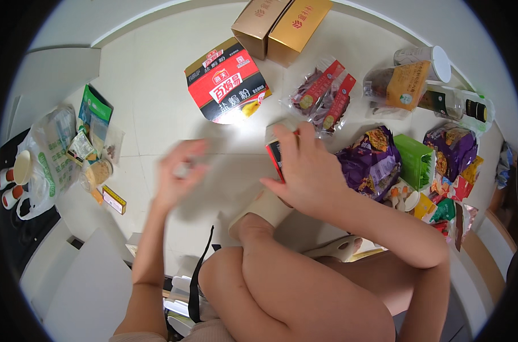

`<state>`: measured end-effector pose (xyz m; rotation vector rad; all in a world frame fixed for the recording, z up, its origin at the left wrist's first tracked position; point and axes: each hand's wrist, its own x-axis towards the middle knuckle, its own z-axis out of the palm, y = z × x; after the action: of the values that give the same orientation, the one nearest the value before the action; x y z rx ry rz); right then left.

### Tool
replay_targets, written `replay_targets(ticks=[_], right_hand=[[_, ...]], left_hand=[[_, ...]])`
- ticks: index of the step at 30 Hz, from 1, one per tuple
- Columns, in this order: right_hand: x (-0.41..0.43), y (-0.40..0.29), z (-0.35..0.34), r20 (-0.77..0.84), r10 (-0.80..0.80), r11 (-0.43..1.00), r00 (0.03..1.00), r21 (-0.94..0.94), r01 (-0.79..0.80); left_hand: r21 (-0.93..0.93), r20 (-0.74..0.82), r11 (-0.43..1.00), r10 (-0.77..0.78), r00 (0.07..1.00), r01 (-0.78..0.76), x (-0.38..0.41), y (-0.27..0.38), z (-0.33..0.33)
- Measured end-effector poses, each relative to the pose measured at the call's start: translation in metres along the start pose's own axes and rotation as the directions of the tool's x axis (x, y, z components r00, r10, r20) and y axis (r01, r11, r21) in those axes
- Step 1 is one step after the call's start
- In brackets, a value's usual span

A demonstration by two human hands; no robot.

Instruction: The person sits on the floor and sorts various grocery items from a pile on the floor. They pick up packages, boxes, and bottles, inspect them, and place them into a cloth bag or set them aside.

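Note:
My right hand (312, 171) grips a small black, red and white carton (275, 153) from above, just over the floor beside my slippered foot. The hand hides most of that carton. My left hand (180, 171) is raised over the floor tiles, blurred, its thumb and fingertips apart. I cannot make out the pale patch between those fingers. Ahead of both hands stands a larger red and black carton (224, 83) bearing writing. Two clear packets with red labels (323, 96) lie just beyond my right hand.
Two gold boxes (299, 25) stand at the back. On the right are purple snack bags (370, 164), a green box (413, 160), a glass bottle (451, 102) and a white tub (441, 64). At left lie a plastic bag (55, 149), a jar (97, 173) and a green pouch (95, 109).

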<state>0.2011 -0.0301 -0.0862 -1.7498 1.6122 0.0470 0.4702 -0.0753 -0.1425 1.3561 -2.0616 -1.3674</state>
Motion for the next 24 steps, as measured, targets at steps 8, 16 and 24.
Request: replay_targets(ticks=[8, 16, 24], right_hand=[[0.016, 0.055, -0.025, -0.118, -0.023, 0.939, 0.993, 0.338, 0.062], [0.019, 0.095, -0.062, 0.238, -0.005, 0.649, 0.971, 0.739, -0.178], [0.028, 0.147, -0.045, 0.341, -0.176, 0.020, 0.923, 0.939, -0.343]], left_hand=[[0.129, -0.065, 0.956, 0.275, 0.959, -0.265, 0.040, 0.029, 0.134], [0.156, -0.198, 0.972, 0.207, 0.958, -0.177, 0.045, 0.059, 0.155], [0.183, 0.047, 0.882, 0.434, 0.900, -0.435, 0.043, 0.052, 0.131]])
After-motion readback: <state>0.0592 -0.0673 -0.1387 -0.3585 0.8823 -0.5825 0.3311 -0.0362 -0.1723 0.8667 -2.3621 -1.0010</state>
